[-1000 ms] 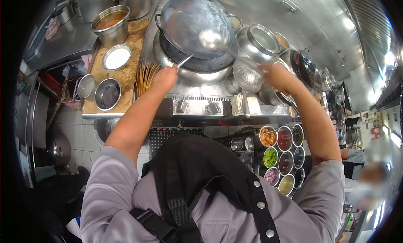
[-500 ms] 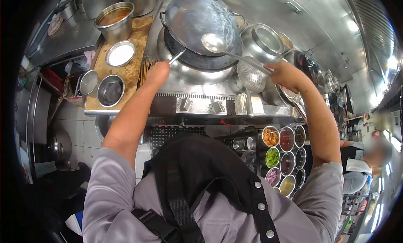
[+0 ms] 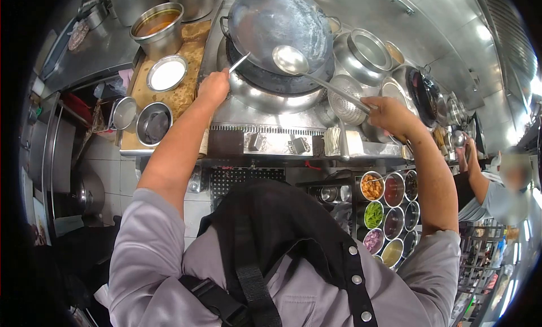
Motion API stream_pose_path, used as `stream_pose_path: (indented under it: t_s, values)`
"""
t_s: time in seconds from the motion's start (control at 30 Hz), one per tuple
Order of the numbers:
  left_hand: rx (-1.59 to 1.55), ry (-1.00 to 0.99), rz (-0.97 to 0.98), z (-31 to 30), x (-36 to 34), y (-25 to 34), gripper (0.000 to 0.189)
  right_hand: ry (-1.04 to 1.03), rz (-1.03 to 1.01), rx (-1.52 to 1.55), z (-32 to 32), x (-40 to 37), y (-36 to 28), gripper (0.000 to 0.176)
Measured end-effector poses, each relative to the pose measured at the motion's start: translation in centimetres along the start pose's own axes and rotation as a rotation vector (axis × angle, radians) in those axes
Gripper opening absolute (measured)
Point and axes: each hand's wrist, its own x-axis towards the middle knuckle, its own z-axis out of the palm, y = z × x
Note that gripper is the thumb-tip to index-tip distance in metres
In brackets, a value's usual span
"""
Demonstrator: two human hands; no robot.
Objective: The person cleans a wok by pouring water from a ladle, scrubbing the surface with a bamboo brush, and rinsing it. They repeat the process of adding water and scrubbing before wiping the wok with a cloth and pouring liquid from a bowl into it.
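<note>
My left hand (image 3: 213, 90) is closed around a slim metal handle (image 3: 239, 62) whose far end meets the near rim of the wok (image 3: 276, 25). The large, greyish wok leans up at the back of the black burner ring (image 3: 268, 85), its broad face bare. From my right hand (image 3: 392, 118), fingers wrapped on the long shaft, a steel ladle (image 3: 290, 60) reaches left. In this view its round bowl overlaps the wok's lower right part. A perforated strainer (image 3: 346, 99) lies right of the burner, below the ladle's shaft.
At left, a worn board (image 3: 193, 45) bears a pot of reddish liquid (image 3: 156, 29), a bowl of white contents (image 3: 167, 73) and a bowl with dark contents (image 3: 154, 124). Several ingredient tins (image 3: 393, 190) stand low right. Another person (image 3: 480, 186) works farther right.
The view has shifted slightly, and the wok sits a little farther right in it. Both hands keep their grips. The other person's arm now reaches up toward the cookware at right.
</note>
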Motion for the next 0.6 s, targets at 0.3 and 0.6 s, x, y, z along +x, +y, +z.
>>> stream_pose_path:
  t_s: [0.3, 0.6]
  values:
    - [0.019, -0.112, -0.011, 2.3, 1.4, 1.9, 0.028, -0.024, -0.038, -0.078, 1.3, 1.9, -0.1, 0.053]
    - [0.0, -0.122, -0.023, 2.0, 1.4, 1.6, 0.028, -0.086, -0.109, -0.048, 0.6, 2.2, -2.1, 0.056]
